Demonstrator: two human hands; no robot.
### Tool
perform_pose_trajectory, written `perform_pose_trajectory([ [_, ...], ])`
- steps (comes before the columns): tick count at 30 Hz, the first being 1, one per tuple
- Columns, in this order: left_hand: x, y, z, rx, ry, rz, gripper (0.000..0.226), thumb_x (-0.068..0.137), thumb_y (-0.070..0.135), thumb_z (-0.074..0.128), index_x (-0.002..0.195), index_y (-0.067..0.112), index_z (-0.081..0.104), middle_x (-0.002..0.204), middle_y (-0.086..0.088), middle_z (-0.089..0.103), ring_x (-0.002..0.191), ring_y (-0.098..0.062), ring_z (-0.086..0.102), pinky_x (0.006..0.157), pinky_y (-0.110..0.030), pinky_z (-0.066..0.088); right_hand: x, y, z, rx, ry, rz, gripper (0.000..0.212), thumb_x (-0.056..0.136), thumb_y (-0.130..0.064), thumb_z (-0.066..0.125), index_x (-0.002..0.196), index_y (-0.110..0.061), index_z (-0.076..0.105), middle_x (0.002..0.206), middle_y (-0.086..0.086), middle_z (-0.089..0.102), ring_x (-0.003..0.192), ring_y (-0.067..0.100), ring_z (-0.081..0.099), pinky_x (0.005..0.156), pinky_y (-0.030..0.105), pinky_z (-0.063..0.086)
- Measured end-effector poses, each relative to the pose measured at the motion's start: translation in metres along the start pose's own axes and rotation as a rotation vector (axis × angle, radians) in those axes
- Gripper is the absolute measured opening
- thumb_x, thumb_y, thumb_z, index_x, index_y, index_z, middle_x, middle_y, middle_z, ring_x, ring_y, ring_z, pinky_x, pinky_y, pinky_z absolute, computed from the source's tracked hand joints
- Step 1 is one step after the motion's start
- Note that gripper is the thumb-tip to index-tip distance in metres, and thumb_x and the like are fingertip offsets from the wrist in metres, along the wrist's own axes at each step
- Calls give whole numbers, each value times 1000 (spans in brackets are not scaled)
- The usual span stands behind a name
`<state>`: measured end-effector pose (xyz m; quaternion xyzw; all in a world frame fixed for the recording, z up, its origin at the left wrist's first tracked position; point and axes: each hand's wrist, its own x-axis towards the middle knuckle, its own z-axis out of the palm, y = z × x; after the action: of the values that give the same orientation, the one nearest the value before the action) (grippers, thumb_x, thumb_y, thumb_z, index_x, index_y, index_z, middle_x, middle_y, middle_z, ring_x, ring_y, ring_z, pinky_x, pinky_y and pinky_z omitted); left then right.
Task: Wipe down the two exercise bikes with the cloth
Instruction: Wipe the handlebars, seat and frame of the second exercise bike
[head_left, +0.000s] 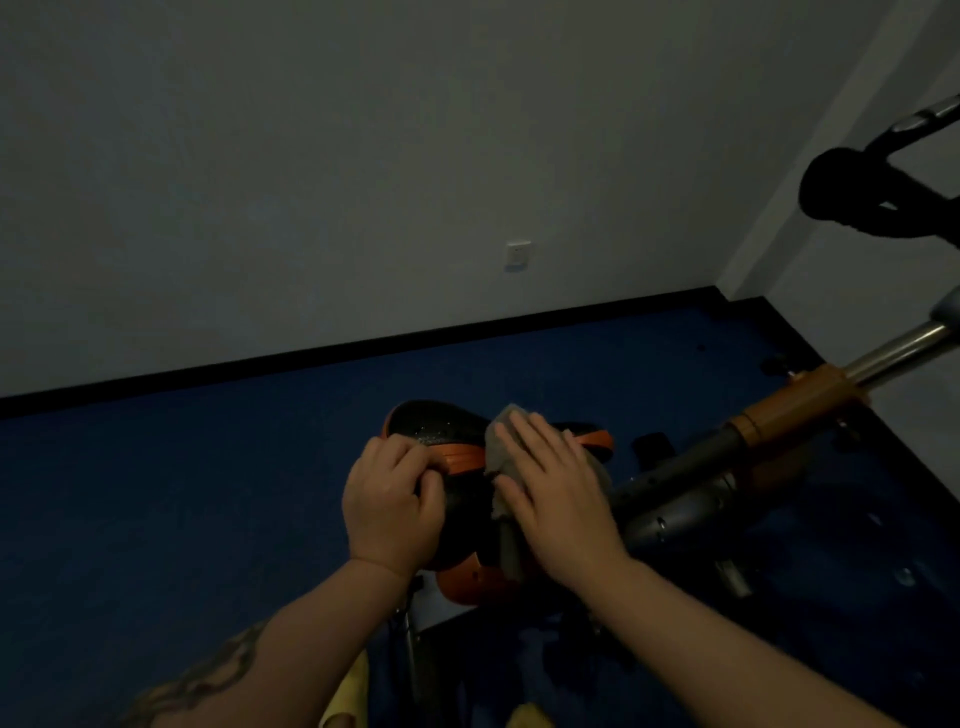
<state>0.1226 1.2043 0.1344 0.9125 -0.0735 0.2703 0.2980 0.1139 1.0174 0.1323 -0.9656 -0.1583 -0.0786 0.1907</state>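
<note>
Grey cloth (501, 457) is on the bike saddle (441, 431), pinned flat under the right hand (556, 493). Right fingers (524, 441) are straight and spread, pressing the cloth down on the saddle's right half; a tail of cloth hangs off the near edge of the saddle below the palm. Left hand (389, 504) is on the saddle's left edge, fingers curled round the rim by the orange trim, steadying it.

Saddle is black with orange edging. Right of the saddle the bike frame (727, 467) runs off up and away: grey tube, orange collar, then a chrome post. Black handlebar grip (841, 187) sits high and well right of the saddle, partly out of shot.

Progress, my read: early to mid on bike one. Saddle is being wiped now; left half of the saddle top looks speckled, can't tell if that's texture, dust or moisture. Light is poor, so no way to judge whether frame, post or handlebars are done. Second bike isn't in view. Assume left to do: rest of this saddle, possibly the frame and bars, and the other bike.

Blue floor (208, 493) all round the saddle, wall behind it.
</note>
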Motion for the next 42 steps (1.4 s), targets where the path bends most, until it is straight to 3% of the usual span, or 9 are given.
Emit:
perform_pose_trajectory([
  [5,-1,1,-1,-2,36,3,25,79,14,43,66,12,65,71,2,55,69,-11,39,55,-30,36,-11,2,5,-7,250,90,38,91,-33,46,114,-11,67,118,5,61,115,20,50,103,43,42],
  [13,-1,2,-2,10,23,13,25,79,14,44,66,13,65,71,2,55,68,-12,41,54,-31,37,-4,29,-2,-219,228,-154,33,92,-37,47,111,-17,66,110,-2,65,103,17,59,100,33,31],
  [19,-2,2,-1,-5,38,7,26,79,14,44,67,13,67,71,3,56,69,-11,42,54,-33,39,-14,-21,42,273,568,294,36,95,-22,45,122,-6,62,124,7,61,126,14,46,112,43,30],
  [25,-1,2,0,-12,44,13,26,79,12,44,68,12,67,72,2,56,68,-12,43,55,-33,39,36,26,6,468,811,816,31,97,-17,50,109,8,64,114,22,60,109,37,55,92,21,32],
  [28,-2,0,1,-29,56,29,26,78,11,44,68,11,67,71,2,56,68,-12,42,54,-34,39,40,27,2,466,694,921,37,99,-28,43,111,0,64,120,16,58,115,32,52,98,27,35],
  [32,-1,0,2,-23,52,30,26,78,11,43,67,11,67,71,1,56,68,-13,43,54,-35,40,21,7,18,121,405,393,42,97,-33,33,113,-12,66,117,3,63,119,23,52,108,44,33],
  [36,1,0,0,-26,48,13,23,77,14,44,68,13,65,74,2,54,71,-13,42,58,-35,38,51,36,-17,80,64,459,42,101,-35,29,77,-20,60,79,-2,61,83,23,60,77,37,41],
  [38,0,4,-2,-12,85,-146,18,76,18,45,77,17,63,84,5,52,81,-10,41,69,-32,31,60,26,-18,-9,33,602,45,102,-33,29,77,-15,62,79,2,63,83,27,59,77,39,40],
  [42,-4,20,-3,-66,201,-699,14,86,14,49,97,22,52,103,4,50,98,-15,45,82,-32,29,47,-37,3,23,148,232,40,97,-31,31,87,-19,68,90,-1,70,87,23,62,95,41,38],
])
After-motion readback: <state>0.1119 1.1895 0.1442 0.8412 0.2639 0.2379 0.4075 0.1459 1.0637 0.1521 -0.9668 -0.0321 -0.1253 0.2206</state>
